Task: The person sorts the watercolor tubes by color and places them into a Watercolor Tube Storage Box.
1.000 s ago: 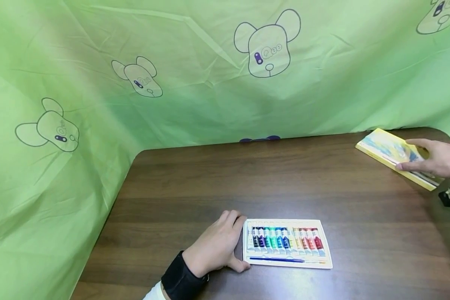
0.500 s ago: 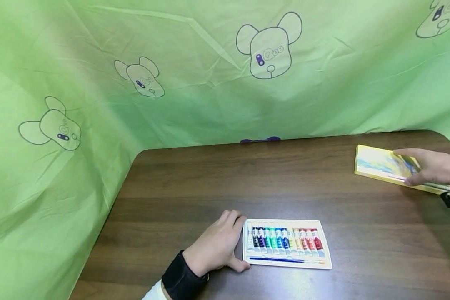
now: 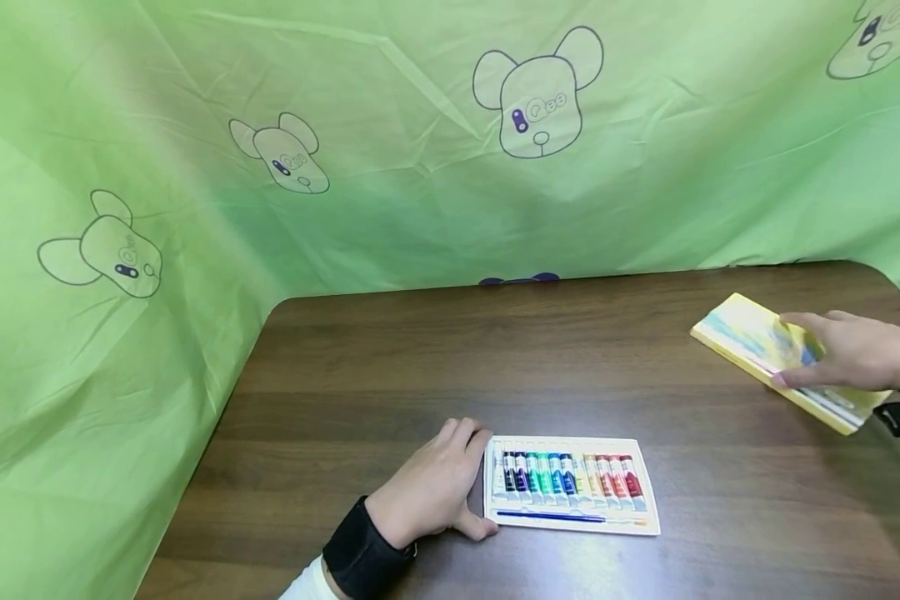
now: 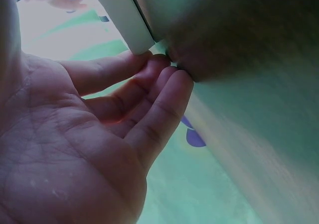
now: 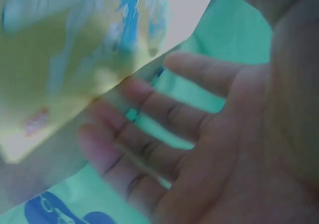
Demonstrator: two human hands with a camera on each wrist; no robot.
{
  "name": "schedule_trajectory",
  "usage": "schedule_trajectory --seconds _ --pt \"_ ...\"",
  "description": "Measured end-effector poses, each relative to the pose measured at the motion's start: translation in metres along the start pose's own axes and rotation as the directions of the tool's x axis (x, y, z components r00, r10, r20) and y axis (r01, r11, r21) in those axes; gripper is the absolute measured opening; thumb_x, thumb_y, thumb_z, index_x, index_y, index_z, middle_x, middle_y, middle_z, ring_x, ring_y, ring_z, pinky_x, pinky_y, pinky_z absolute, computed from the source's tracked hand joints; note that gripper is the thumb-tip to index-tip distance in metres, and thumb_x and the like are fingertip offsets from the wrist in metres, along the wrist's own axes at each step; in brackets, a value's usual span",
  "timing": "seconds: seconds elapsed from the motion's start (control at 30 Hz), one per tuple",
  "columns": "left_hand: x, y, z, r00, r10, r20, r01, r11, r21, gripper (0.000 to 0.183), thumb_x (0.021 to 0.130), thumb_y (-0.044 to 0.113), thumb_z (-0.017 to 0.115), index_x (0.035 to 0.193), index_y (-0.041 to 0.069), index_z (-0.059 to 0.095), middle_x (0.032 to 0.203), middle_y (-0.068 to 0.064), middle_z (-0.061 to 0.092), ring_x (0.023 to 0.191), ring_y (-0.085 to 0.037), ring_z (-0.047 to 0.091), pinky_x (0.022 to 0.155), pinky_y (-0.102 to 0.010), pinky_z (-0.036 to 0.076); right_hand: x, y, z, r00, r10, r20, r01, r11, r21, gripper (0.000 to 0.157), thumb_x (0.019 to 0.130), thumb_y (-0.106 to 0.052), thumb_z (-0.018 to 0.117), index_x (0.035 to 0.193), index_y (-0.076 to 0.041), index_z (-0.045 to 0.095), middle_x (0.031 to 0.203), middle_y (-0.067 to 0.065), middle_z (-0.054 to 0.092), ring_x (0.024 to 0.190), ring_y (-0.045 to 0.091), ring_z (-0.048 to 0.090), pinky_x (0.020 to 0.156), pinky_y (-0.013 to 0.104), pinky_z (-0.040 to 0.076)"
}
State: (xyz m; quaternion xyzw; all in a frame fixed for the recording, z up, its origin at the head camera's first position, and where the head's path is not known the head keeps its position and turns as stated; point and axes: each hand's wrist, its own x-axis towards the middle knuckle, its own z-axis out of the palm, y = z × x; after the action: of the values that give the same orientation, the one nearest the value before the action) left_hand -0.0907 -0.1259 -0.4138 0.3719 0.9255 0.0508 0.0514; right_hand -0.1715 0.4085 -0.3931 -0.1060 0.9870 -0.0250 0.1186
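Observation:
A white tray of paint tubes lies flat on the table. Several coloured tubes stand side by side in it, with a blue-handled paintbrush along the front. My left hand holds the tray's left end, fingers at the back corner and thumb at the front corner. The left wrist view has the fingertips against the tray's corner. At the far right, my right hand grips a yellow, picture-printed box across its width. In the right wrist view this box looks blurred.
Both things are on or over a brown wooden table with rounded back corners. A green cloth printed with mouse heads hangs behind it and down the left side. Black bands circle the wrists.
My right hand has brought the yellow box nearer the front; its angle swung flatter, then slanted again. The left hand and the paint tray have stayed in place.

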Motion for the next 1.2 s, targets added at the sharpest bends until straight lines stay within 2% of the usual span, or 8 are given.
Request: schedule_trajectory --seconds 0.27,0.47,0.67,0.77,0.87,0.97,1.1,1.2 --pt "0.0 0.001 -0.003 0.999 -0.02 0.038 0.02 1.0 -0.015 0.098 0.068 0.057 0.091 0.142 0.003 0.057 0.134 -0.006 0.057 0.12 -0.018 0.053 0.105 -0.027 0.052 -0.009 -0.025 -0.009 0.992 0.109 0.064 -0.11 0.994 0.011 0.105 0.094 -0.068 0.063 0.143 0.02 0.034 0.107 0.042 0.064 0.091 0.047 0.067 0.067 0.057 0.052" --pt "0.0 0.001 -0.001 0.999 -0.016 0.029 0.016 1.0 -0.015 0.098 0.067 0.058 0.092 0.141 0.003 0.057 0.133 -0.006 0.058 0.119 -0.018 0.053 0.105 -0.027 0.052 -0.009 -0.016 -0.001 0.994 -0.089 -0.07 0.082 0.992 -0.099 0.085 0.089 -0.036 0.082 0.149 0.01 0.042 0.138 0.043 0.053 0.118 0.067 0.055 0.081 0.069 0.053" --pt "0.0 -0.001 0.0 1.0 -0.006 0.019 0.006 1.0 -0.002 0.098 0.067 0.058 0.092 0.141 0.003 0.057 0.133 -0.006 0.058 0.118 -0.018 0.053 0.105 -0.027 0.051 -0.018 -0.023 0.018 0.86 -0.427 -0.28 0.342 0.889 -0.306 0.109 0.075 0.01 0.074 0.167 -0.023 0.027 0.163 0.021 0.041 0.13 0.043 0.05 0.087 0.064 0.053" --pt "0.0 -0.002 0.001 1.0 -0.002 0.004 0.002 1.0 -0.001 0.098 0.066 0.057 0.092 0.14 0.003 0.057 0.131 -0.006 0.059 0.117 -0.018 0.053 0.105 -0.027 0.051 -0.02 -0.032 0.018 0.775 -0.545 -0.318 0.389 0.809 -0.44 0.12 0.073 0.023 0.062 0.17 -0.03 0.017 0.177 0.01 0.021 0.16 0.043 0.019 0.092 0.062 0.052" --pt "-0.001 -0.002 0.001 1.0 -0.002 -0.002 0.002 1.0 -0.001 0.098 0.066 0.056 0.093 0.14 0.003 0.057 0.131 -0.006 0.059 0.116 -0.018 0.053 0.105 -0.027 0.051 -0.018 -0.039 0.017 0.706 -0.635 -0.315 0.421 0.733 -0.534 0.133 0.067 0.026 0.062 0.17 -0.036 0.005 0.179 -0.003 -0.007 0.163 0.016 -0.018 0.093 0.06 0.051" --pt "-0.001 -0.001 0.001 1.0 -0.002 -0.002 0.002 1.0 0.002 0.098 0.066 0.057 0.093 0.139 0.003 0.058 0.131 -0.006 0.059 0.116 -0.018 0.053 0.104 -0.027 0.051 -0.016 -0.041 0.016 0.649 -0.701 -0.294 0.458 0.669 -0.586 0.143 0.06 0.022 0.064 0.169 -0.041 -0.004 0.175 -0.008 -0.021 0.159 0.01 -0.024 0.093 0.057 0.051" --pt "-0.001 -0.001 0.001 1.0 0.001 0.0 -0.001 1.0 0.005 0.097 0.066 0.057 0.092 0.139 0.004 0.058 0.13 -0.005 0.059 0.116 -0.018 0.053 0.104 -0.027 0.052 -0.015 -0.039 0.016 0.644 -0.711 -0.281 0.471 0.658 -0.587 0.15 0.055 0.028 0.062 0.168 -0.042 -0.008 0.174 -0.009 -0.024 0.16 0.011 -0.024 0.101 0.061 0.049" --pt "0.0 -0.001 0.001 1.0 0.0 0.005 0.0 1.0 0.003 0.097 0.066 0.057 0.092 0.14 0.004 0.057 0.13 -0.005 0.059 0.117 -0.018 0.053 0.104 -0.027 0.052 -0.014 -0.034 0.017 0.688 -0.671 -0.276 0.454 0.695 -0.558 0.146 0.061 0.024 0.067 0.168 -0.043 -0.006 0.172 -0.014 -0.023 0.158 0.008 -0.027 0.103 0.062 0.048"
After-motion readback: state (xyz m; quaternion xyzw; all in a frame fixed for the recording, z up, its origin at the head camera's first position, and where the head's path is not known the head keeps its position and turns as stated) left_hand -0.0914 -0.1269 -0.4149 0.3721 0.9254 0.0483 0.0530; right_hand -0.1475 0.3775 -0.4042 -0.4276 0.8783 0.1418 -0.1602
